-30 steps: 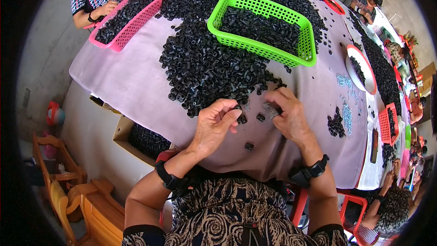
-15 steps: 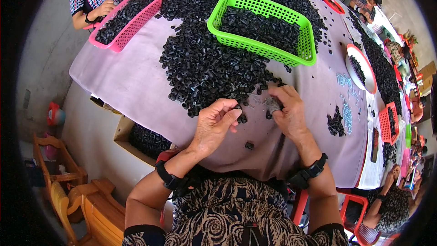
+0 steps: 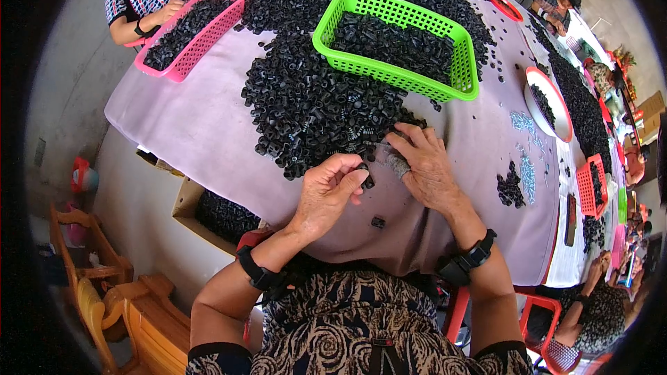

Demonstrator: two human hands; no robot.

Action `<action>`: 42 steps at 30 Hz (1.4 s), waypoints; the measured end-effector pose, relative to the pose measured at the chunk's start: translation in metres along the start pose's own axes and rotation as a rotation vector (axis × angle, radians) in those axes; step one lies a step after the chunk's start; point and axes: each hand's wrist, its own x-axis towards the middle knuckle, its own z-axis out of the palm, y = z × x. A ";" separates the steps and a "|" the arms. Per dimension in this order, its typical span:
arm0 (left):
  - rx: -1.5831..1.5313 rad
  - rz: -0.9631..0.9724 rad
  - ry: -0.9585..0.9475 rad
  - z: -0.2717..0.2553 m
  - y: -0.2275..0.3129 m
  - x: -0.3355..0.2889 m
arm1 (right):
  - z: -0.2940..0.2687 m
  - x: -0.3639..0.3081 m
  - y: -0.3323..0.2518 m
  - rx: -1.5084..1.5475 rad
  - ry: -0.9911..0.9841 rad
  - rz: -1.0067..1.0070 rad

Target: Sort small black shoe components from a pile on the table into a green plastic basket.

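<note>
My left hand (image 3: pixel 329 187) pinches a small black plastic part (image 3: pixel 366 175) between thumb and fingertips, just in front of the heap. To its right, my right hand (image 3: pixel 425 170) has its fingers stretched out and apart over the near edge of the heap of black plastic parts (image 3: pixel 299 107). A grey wrap (image 3: pixel 397 164) covers one of its digits. Small metal springs (image 3: pixel 381 151) lie by its fingertips, partly hidden by the hand. A single black piece (image 3: pixel 378 222) lies on the cloth nearer to me.
A green basket (image 3: pixel 399 82) of black parts stands beyond my hands. At the far left a person works beside a pink basket (image 3: pixel 182 62). To the right are a white bowl (image 3: pixel 538 107), blue-white small pieces (image 3: pixel 528 180) and a red basket (image 3: pixel 589 187). More people sit along the right.
My right hand has shifted a little left toward the springs, and its fingers have spread out flatter. The left hand keeps its black part in nearly the same place.
</note>
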 end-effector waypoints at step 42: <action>0.015 -0.060 -0.036 0.001 0.004 -0.002 | -0.004 -0.004 0.011 0.207 -0.029 0.058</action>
